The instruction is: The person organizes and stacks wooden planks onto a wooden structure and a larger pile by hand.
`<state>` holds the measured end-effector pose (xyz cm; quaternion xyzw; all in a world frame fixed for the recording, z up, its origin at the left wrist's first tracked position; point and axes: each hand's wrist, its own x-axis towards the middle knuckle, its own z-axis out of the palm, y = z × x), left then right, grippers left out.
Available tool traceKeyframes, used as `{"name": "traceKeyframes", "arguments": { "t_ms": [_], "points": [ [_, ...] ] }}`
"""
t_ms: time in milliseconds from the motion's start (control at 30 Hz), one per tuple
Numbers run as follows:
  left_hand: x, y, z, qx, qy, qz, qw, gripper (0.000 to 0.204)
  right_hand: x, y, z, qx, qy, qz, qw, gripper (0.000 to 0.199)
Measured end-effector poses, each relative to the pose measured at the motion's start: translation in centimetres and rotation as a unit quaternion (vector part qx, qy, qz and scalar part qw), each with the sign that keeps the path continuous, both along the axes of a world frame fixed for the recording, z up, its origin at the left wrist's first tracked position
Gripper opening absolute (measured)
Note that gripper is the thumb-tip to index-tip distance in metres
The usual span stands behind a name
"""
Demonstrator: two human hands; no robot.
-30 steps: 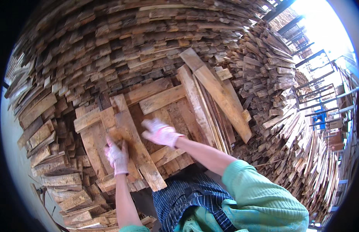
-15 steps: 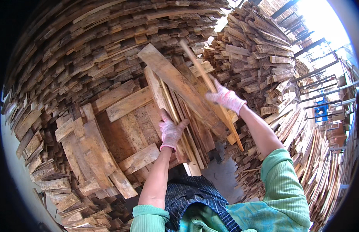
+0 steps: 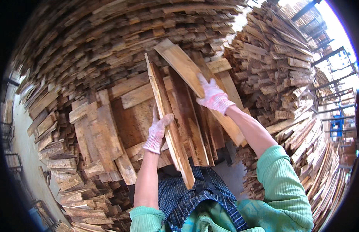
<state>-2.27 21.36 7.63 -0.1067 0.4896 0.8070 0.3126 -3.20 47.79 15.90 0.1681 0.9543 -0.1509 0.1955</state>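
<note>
A: Left hand (image 3: 158,131), quick?
B: Forearm up from the lower edge, wrist about straight. Thumb laid over one side of the edge-on plank (image 3: 164,104), fingers on the other; closed round it near mid-length.
A: Right hand (image 3: 215,96)?
B: Arm angled up and inward, elbow out. Fingers slightly parted, lying on the face of the wide plank (image 3: 186,69). Can't tell whether anything is clamped from below.
A: Where are both planks?
B: In front of the body. Edge-on one stands tilted, lower end over the apron (image 3: 198,197); wide one slants from upper left to lower right, above other boards.
A: Materials?
B: Rough-sawn wood, long and flat. Edge-on plank: pale narrow edge, darker brown face. Wide plank: smoother, honey-tan. Gloves are pinkish-white knit with ribbed cuffs. Apron's dark blue, pale-streaked; green sleeve (image 3: 280,174), ribbed.
A: Surroundings?
B: Flat boards (image 3: 109,131) overlap left of the left hand, blotchy brown. Big wood stack (image 3: 109,42) behind, ragged board ends; another, the side stack (image 3: 260,65), on the right.
</note>
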Motion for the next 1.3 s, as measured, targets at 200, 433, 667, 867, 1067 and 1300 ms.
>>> {"name": "traceKeyframes", "arguments": {
  "t_ms": [200,433,667,867,1067,1300],
  "points": [
    [1.1,-11.1,1.8,0.024,0.014,0.039,0.999,0.105,3.3,-3.5,-0.9,-0.202,0.114,0.051,0.971,0.115],
    [-0.8,-16.7,3.2,-0.099,0.028,0.094,0.990,0.096,0.4,-18.0,-6.0,-0.195,0.021,-0.041,0.980,0.111],
    [-0.8,-21.6,4.6,-0.235,0.100,0.052,0.965,0.099,-1.3,-19.2,-8.2,-0.129,-0.043,-0.073,0.988,0.112],
    [-1.8,-26.3,6.0,-0.611,0.094,-0.042,0.785,0.093,0.4,-17.4,-4.8,-0.209,0.031,-0.048,0.976,0.116],
    [6.1,-23.6,2.9,-0.771,0.197,-0.159,0.584,0.094,2.1,-16.1,-3.4,-0.204,0.065,-0.057,0.975,0.114],
    [4.3,-28.1,2.3,-0.629,0.195,-0.046,0.751,0.086,3.2,-13.1,0.3,-0.196,0.131,-0.071,0.969,0.114]
  ]
}}
